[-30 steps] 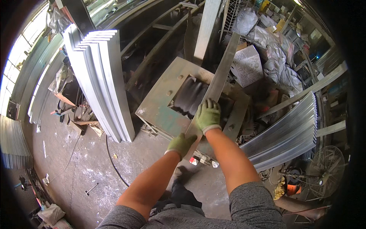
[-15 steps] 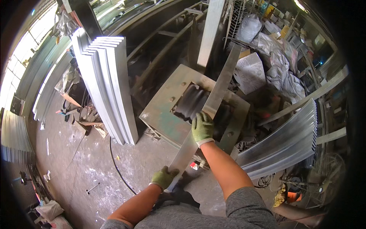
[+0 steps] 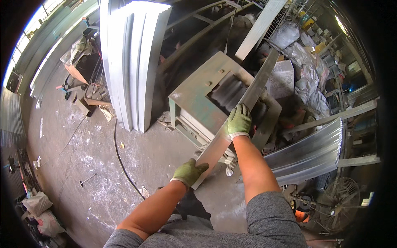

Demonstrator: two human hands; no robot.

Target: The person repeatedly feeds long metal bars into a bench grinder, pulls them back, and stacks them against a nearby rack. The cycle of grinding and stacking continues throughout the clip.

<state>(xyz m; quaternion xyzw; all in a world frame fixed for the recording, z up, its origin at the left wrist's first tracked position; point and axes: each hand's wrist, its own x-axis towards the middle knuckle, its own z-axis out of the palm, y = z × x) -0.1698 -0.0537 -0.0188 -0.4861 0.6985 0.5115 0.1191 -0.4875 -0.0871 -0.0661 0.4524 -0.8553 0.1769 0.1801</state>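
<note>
A long flat metal strip (image 3: 218,149) slants from just in front of me, across the top of a worn green-grey metal machine (image 3: 192,91), to beyond its far right side. My left hand (image 3: 190,172), in a green glove with a pale cuff, is closed on the strip's near end, thumb over its face. Farther up, my right hand (image 3: 239,121), gloved alike, grips the strip's right edge beside the machine's front edge. Dark rounded rollers (image 3: 231,94) show in the machine's opening; the strip covers part of it.
Tall bundled corrugated metal sheets (image 3: 134,70) stand left of the machine. More curved corrugated sheets (image 3: 306,151) lie to the right, with a fan (image 3: 337,198) nearer me. A black cable (image 3: 120,155) crosses the floor. White sacks (image 3: 304,72) are piled at the far right.
The view has shifted, so the machine and the strip appear higher and farther right. Both my hands keep their hold on the strip, moving along with it in the picture.
</note>
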